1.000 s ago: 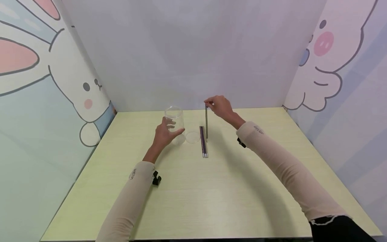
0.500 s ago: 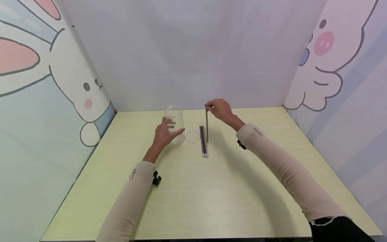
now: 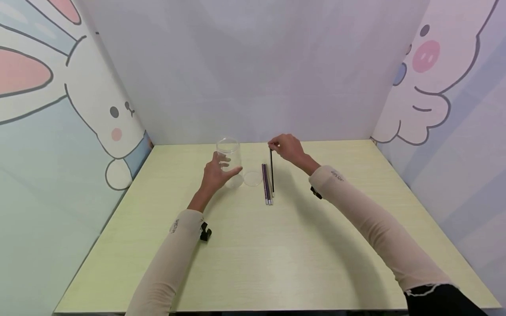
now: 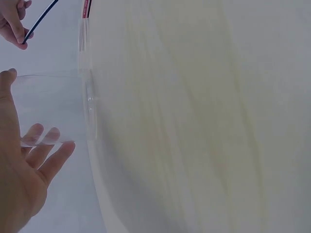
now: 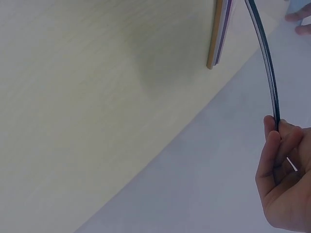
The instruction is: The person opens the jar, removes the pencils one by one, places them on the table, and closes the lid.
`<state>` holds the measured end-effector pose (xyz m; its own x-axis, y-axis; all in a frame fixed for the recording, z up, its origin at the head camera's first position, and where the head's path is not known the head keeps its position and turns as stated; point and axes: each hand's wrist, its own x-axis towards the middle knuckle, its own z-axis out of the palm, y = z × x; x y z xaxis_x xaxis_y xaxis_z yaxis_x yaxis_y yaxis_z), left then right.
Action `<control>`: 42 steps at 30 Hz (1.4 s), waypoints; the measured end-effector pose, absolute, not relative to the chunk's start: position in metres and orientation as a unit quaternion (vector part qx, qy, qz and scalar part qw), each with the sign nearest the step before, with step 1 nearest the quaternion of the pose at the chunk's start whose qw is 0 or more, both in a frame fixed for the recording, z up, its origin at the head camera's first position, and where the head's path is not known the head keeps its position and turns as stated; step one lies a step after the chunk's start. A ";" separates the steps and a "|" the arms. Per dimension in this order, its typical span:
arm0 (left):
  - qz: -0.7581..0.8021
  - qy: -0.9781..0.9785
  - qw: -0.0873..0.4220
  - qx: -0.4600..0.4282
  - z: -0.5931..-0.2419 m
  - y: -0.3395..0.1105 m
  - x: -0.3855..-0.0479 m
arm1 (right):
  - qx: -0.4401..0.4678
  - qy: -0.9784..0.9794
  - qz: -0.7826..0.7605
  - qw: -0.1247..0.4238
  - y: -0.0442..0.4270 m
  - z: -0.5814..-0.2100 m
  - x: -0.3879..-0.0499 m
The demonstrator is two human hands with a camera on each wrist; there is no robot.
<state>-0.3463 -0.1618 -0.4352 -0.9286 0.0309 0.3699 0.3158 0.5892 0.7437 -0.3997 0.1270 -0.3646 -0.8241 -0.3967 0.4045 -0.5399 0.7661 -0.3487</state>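
My left hand (image 3: 215,174) grips a clear cylindrical jar (image 3: 234,159) standing on the table, its fingers and thumb spread around the wall. In the left wrist view, the jar (image 4: 51,104) looks transparent, with nothing visible inside. Between the fingertips of my right hand (image 3: 288,147) is the top end of a dark pencil (image 3: 272,171). It hangs nearly upright, its pale eraser end down, just right of several pencils (image 3: 266,186) lying side by side. The right wrist view shows the held pencil (image 5: 270,73) apart from the lying pencils (image 5: 218,36).
A clear round disc, like a lid (image 3: 253,178), lies flat between the jar and the lying pencils. The pale wooden table (image 3: 245,254) ends at a plain back wall (image 3: 253,79), with cartoon-printed panels (image 3: 35,175) at the sides.
My right hand has come down steadily, lowering the hanging pencil toward the eraser ends of the lying ones. The left hand and the jar have stayed in place.
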 end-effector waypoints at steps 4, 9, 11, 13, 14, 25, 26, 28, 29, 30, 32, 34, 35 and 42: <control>-0.443 -0.876 0.160 -0.102 -0.434 -0.161 -0.346 | 0.251 -0.929 0.228 0.147 0.127 -0.372 -0.402; -0.443 -0.875 0.164 -0.107 -0.433 -0.161 -0.345 | 0.240 -0.934 0.224 0.139 0.125 -0.379 -0.402; -0.445 -0.873 0.166 -0.110 -0.433 -0.160 -0.345 | 0.237 -0.936 0.221 0.135 0.124 -0.382 -0.402; -0.446 -0.872 0.167 -0.112 -0.433 -0.159 -0.344 | 0.235 -0.938 0.216 0.132 0.124 -0.384 -0.401; -0.446 -0.872 0.167 -0.113 -0.433 -0.159 -0.344 | 0.234 -0.940 0.214 0.130 0.124 -0.386 -0.401; -0.442 -0.875 0.165 -0.109 -0.435 -0.156 -0.344 | 0.182 -0.957 0.204 0.094 0.123 -0.408 -0.407; -0.443 -0.874 0.166 -0.110 -0.435 -0.155 -0.344 | 0.179 -0.958 0.203 0.092 0.123 -0.410 -0.408; -0.446 -0.872 0.168 -0.112 -0.435 -0.155 -0.344 | 0.174 -0.960 0.200 0.089 0.123 -0.414 -0.408; -0.448 -0.870 0.169 -0.114 -0.435 -0.155 -0.344 | 0.172 -0.960 0.200 0.088 0.123 -0.415 -0.408; -0.449 -0.869 0.170 -0.115 -0.435 -0.155 -0.344 | 0.171 -0.961 0.201 0.084 0.122 -0.417 -0.408; -0.450 -0.868 0.172 -0.116 -0.435 -0.154 -0.345 | 0.166 -0.962 0.202 0.077 0.122 -0.419 -0.407; -0.449 -0.869 0.173 -0.116 -0.435 -0.154 -0.344 | 0.160 -0.964 0.202 0.071 0.121 -0.421 -0.407; -0.449 -0.869 0.173 -0.116 -0.435 -0.153 -0.344 | 0.157 -0.964 0.201 0.068 0.121 -0.422 -0.407; -0.449 -0.870 0.170 -0.116 -0.436 -0.153 -0.344 | 0.151 -0.966 0.194 0.075 0.119 -0.427 -0.408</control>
<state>-0.3435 -0.1527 -0.4357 -0.9157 0.0492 0.3989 0.3537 0.5701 0.7416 -0.4078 0.1193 -0.4269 -0.9430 -0.2630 0.2039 -0.3214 0.8787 -0.3530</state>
